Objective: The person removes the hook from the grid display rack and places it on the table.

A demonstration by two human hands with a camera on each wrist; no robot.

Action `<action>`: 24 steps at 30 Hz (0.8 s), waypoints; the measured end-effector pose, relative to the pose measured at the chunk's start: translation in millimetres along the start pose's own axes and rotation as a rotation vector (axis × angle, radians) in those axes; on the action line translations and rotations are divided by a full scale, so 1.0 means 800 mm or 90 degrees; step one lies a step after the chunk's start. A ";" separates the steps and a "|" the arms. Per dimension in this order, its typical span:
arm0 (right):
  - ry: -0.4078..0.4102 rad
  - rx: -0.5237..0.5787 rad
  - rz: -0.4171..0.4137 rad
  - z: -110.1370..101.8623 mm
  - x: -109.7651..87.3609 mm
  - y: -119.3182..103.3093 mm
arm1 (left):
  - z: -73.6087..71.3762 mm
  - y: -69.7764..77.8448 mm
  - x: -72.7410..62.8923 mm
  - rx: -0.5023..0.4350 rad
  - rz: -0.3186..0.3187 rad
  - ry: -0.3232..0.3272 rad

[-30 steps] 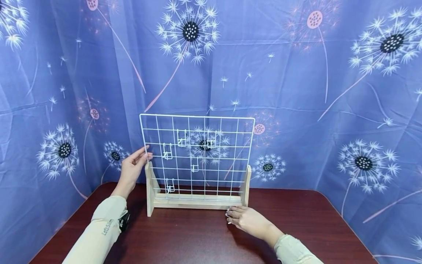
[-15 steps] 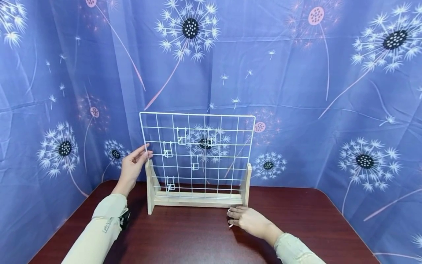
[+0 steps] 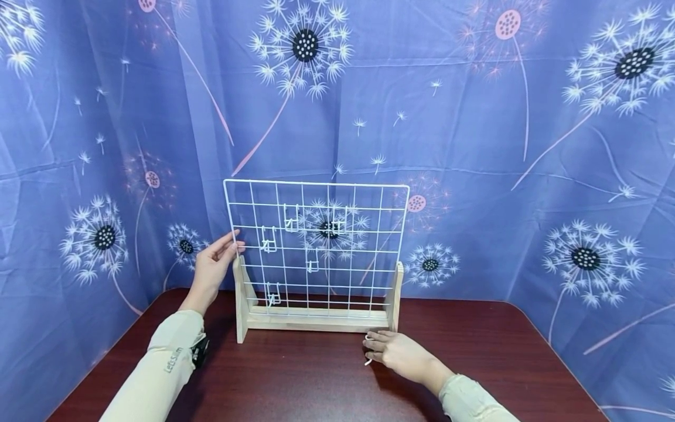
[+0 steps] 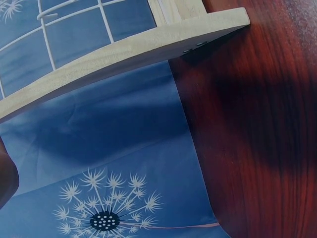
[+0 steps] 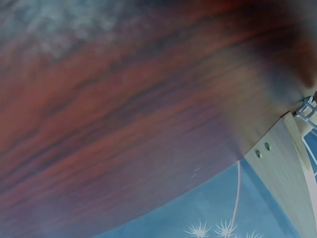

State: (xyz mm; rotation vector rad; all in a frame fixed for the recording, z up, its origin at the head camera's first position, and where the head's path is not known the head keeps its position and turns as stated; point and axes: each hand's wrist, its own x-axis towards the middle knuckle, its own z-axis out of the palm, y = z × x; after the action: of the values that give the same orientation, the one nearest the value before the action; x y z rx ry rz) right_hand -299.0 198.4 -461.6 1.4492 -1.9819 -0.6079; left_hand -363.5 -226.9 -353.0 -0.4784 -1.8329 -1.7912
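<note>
A white wire grid panel (image 3: 341,185) stands upright in a pale wooden stand (image 3: 316,322). Several white wire hooks hang on the grid, among them one hook (image 3: 269,240) on its left side and another hook (image 3: 313,262) near the middle. My left hand (image 3: 212,266) pinches the grid's left edge just above the stand's side piece. Low at the stand's right foot, close over the table, my right hand (image 3: 398,354) holds a small white wire hook (image 5: 307,111). In the head view, only its ends show past the fingers.
The dark red-brown wooden table (image 3: 295,381) has rounded back corners. Behind it and along both sides hangs a blue curtain (image 3: 464,146) with dandelion prints. Screw heads (image 5: 262,150) show on the stand's side piece (image 5: 285,173) in the right wrist view.
The wire hook has shifted in my right hand, and its white end now sticks out lower beneath the fingers. My left hand stays at the grid's edge. The head view has tilted slightly.
</note>
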 end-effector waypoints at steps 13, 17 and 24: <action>0.126 0.101 0.071 -0.001 -0.003 0.003 | 0.000 -0.009 0.002 -0.003 0.009 0.009; 0.184 0.152 0.121 -0.002 -0.001 0.006 | 0.000 -0.009 0.001 -0.010 0.003 0.014; 0.231 0.175 0.206 -0.010 0.008 0.008 | 0.001 -0.008 0.001 -0.002 0.000 0.017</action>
State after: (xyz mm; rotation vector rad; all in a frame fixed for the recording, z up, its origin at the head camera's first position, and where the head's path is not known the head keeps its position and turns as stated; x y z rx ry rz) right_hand -299.2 193.8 -450.7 1.2420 -1.9922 0.0695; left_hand -367.8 -226.6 -357.8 -0.4538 -1.8125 -1.7926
